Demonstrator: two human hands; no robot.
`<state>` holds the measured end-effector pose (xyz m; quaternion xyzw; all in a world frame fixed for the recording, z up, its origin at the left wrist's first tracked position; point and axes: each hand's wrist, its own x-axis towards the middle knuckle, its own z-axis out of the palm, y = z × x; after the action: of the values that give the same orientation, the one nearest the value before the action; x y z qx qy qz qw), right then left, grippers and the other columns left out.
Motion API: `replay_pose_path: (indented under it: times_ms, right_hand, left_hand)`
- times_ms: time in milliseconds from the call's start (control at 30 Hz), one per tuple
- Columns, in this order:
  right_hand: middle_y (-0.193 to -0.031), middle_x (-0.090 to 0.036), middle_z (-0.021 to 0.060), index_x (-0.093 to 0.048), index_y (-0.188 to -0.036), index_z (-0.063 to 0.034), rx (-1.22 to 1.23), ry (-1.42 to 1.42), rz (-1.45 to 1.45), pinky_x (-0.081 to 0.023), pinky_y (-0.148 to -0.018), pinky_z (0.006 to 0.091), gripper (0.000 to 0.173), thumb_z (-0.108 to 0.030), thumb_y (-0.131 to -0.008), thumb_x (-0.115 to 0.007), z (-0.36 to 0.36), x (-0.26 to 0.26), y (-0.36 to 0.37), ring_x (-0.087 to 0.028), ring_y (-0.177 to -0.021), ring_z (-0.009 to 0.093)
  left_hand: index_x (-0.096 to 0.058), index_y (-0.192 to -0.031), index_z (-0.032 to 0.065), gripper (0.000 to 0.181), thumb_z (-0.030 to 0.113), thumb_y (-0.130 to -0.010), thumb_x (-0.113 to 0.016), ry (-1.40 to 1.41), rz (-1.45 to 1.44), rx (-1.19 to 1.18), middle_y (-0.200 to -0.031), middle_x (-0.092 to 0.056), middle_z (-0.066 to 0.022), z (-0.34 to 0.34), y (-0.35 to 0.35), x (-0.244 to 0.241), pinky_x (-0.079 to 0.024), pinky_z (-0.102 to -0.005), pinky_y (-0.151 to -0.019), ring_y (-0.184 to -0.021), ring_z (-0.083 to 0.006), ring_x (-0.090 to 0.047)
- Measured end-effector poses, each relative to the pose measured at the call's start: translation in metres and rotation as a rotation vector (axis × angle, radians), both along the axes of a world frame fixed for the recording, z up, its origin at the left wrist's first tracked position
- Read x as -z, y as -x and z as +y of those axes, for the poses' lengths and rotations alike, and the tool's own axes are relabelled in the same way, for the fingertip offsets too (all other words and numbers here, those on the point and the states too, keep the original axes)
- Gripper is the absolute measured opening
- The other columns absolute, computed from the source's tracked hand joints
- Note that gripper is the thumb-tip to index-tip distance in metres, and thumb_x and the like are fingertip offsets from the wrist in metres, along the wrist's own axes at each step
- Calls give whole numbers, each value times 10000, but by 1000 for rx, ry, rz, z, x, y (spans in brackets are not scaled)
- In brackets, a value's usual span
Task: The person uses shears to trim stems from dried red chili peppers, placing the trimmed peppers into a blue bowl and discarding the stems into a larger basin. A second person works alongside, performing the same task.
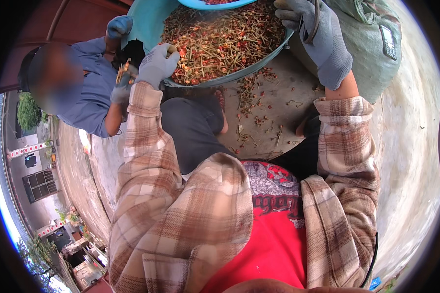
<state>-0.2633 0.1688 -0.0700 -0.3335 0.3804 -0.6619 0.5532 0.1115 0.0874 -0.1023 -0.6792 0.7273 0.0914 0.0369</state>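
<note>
A large teal plastic basin [242, 73] at the top holds a heap of dried red chili pieces and stems [220, 40]. A smaller light-blue basin [220, 5], also with red pieces in it, rests at its far side. My left hand [158, 64], in a grey coated glove, is at the basin's left rim with curled fingers; whether something is pinched in them cannot be told. My right hand [315, 33], gloved too, is gripped around the dark looped metal handle of a tool, probably scissors [312, 22], above the right rim.
A co-worker in a blue shirt [91, 84] sits at the left, gloved hands close to my left hand. A stuffed green woven sack [374, 69] with a keypad phone [388, 42] on it stands at the right. Scattered stems [247, 95] lie on the concrete floor.
</note>
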Motion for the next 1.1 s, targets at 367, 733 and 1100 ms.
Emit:
replay_pose_path:
  times_ms: [367, 733, 1100]
  right_hand:
    - [-935, -670, 83, -609, -1104, -37, 14, -11, 6, -516, -662, 254, 242, -192, -946, -707, -1, -1, -3, -627, -747, 149]
    - [-910, -681, 84, -634, -1084, -22, -61, -14, -11, -508, -663, 256, 258, -238, -966, -706, 0, 2, -6, -621, -742, 141]
    - [-962, -685, 66, -607, -1206, 1, -324, -75, 9, -558, -685, 217, 342, -278, -1020, -674, 1, 15, -39, -666, -756, 98]
  left_hand:
    - [-710, -1150, 126, 372, 430, -941, -671, 13, 149, -41, -1081, -733, -86, -11, -5, 34, -532, -376, -892, -990, -246, -705]
    - [-637, -1240, -11, 321, 244, -1045, -643, 52, 1044, 41, -1015, -701, -45, 16, 31, 18, -528, -278, -796, -844, -121, -665]
    - [-730, -1067, 72, 213, 157, -876, -770, 804, 636, 899, -984, -723, -85, 26, 114, -26, -556, -411, -777, -844, -308, -677]
